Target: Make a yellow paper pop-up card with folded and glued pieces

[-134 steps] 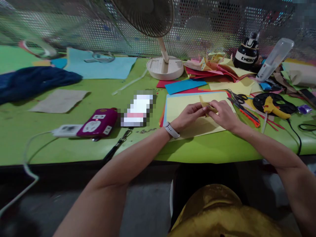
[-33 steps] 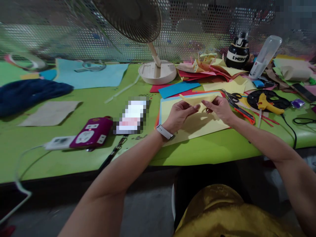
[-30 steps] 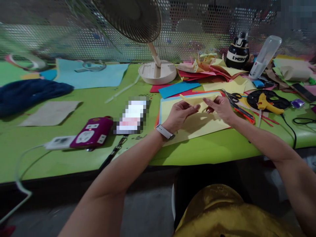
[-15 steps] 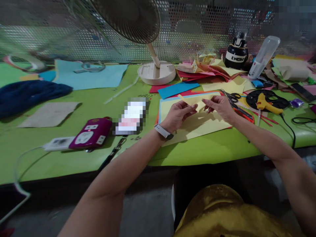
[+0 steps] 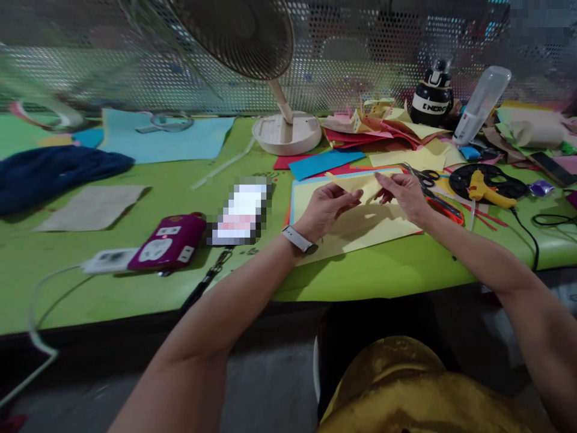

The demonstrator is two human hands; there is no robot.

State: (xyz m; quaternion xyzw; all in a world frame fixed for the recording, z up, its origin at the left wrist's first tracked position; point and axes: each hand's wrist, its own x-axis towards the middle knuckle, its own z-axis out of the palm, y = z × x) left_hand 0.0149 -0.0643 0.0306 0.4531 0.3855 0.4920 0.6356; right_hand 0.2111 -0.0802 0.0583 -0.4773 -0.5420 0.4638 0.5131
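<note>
A small piece of pale yellow paper [image 5: 366,187] is held up between my two hands. My left hand [image 5: 332,209] pinches its left side, thumb pressed against the fingers. At its right edge the thumb and forefinger of my right hand [image 5: 403,193] are closed on it, the other fingers curled below. Underneath lies a larger yellow sheet [image 5: 360,237], shaded by my hands, on top of blue and orange sheets. The small piece blends with the sheet below, so its full outline is hard to make out.
Right of my hands lie scissors [image 5: 428,177], an orange cutter [image 5: 451,211] and a yellow glue gun [image 5: 483,189] on a black palette. A fan [image 5: 288,135], coloured papers [image 5: 383,133] and bottles stand behind. A phone [image 5: 241,210] and a purple power bank [image 5: 169,242] lie left.
My right thumb and fingers have shifted slightly up and right along the small paper, leaving a wider gap between my hands. My left hand has barely moved.
</note>
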